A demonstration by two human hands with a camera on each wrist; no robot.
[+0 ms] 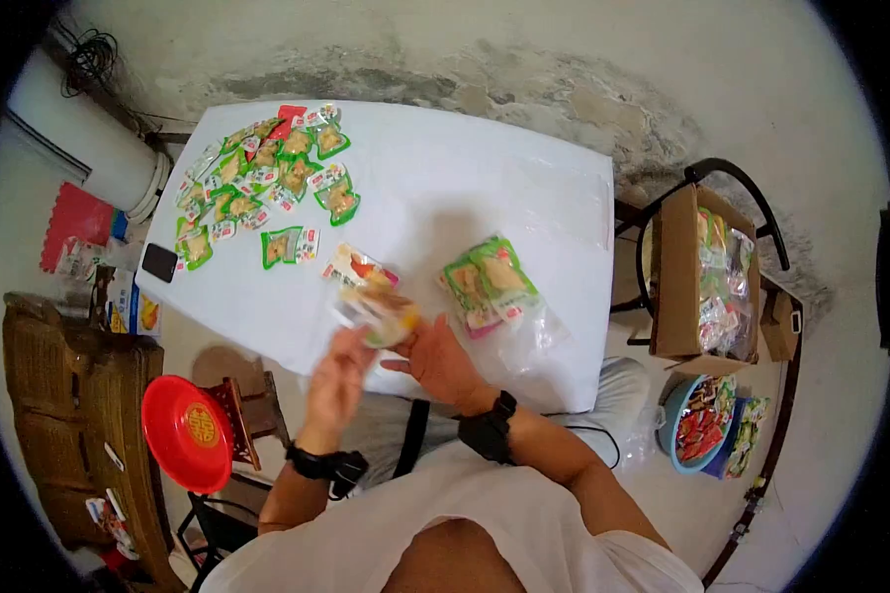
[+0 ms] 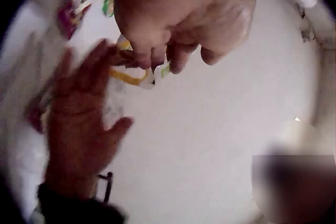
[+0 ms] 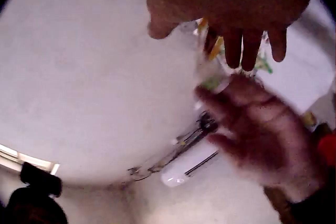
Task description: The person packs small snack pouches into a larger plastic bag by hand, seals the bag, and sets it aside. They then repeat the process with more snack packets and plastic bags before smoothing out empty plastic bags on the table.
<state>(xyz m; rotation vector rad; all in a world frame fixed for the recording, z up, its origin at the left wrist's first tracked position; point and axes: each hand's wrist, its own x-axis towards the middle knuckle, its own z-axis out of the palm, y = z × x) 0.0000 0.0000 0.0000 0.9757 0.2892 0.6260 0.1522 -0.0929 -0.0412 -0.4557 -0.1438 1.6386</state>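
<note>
Snack packet (image 1: 381, 308): your L hand (image 1: 336, 381) has it, in front of you at the near side of the bench (image 1: 415, 148). Print's blurred in head view, can't read it.

– L fingers?

– Pinching the pkt; L wrist view shows it at your fingertips.

– R hand (image 1: 443, 364)?

– Released: fingers stretched out, right next to the pkt. Can't tell if the tips touch it. FYI black bands (image 1: 487, 427) on both your wrists.

– What's around?

– Red-and-white pouch (image 1: 361, 265) on bench, just past the pkt from your side. To your R: green packs (image 1: 501, 280) w/ a clear plastic bag (image 1: 532, 341); can't tell if they're inside it. Far L: loose heap (image 1: 237, 183) of pouches, mostly green-trimmed. One green pouch (image 1: 289, 247) lies just off the heap, nearer you. Phone (image 1: 159, 263) at L edge.

– Off-bench?

– Your R: cardboard carton (image 1: 675, 287) w/ more packs, blue tub (image 1: 669, 435) nearer you w/ red + green ones. Your L: red basin (image 1: 168, 435), gold mark inside.
</note>
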